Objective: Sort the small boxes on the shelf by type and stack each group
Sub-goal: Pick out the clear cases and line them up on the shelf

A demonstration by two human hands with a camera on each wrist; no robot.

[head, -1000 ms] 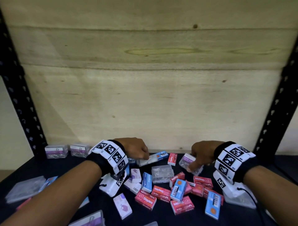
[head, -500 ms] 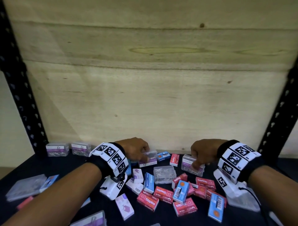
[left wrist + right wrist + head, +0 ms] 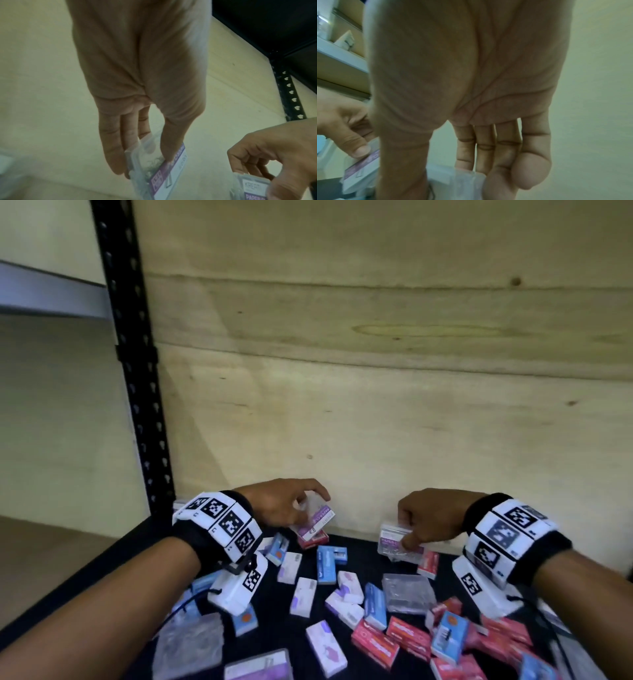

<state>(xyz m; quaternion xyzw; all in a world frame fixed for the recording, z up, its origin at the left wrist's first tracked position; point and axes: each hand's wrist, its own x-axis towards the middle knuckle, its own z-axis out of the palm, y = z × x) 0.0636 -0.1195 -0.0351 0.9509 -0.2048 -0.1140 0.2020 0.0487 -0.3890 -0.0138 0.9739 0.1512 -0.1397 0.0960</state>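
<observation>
The left hand [image 3: 281, 503] pinches a clear paper-clip box [image 3: 317, 518] by its edges, lifted above the red staple box [image 3: 313, 539]. To the right of that box, the right hand [image 3: 424, 517] grips a second clear paper-clip box [image 3: 394, 537] low over the shelf [image 3: 359, 563]. Both holds look shallow on smooth plastic, so either box could slip into the unsorted pile. The second label reads "KREAT…" and "PAPER"; red boxes read "Staples".

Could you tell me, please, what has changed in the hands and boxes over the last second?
The left hand has taken hold of a clear purple-labelled box and raised it, tilted, off the shelf. The right hand keeps its grip on its own clear box, now set lower. The loose red, blue and white boxes lie as before.
</observation>
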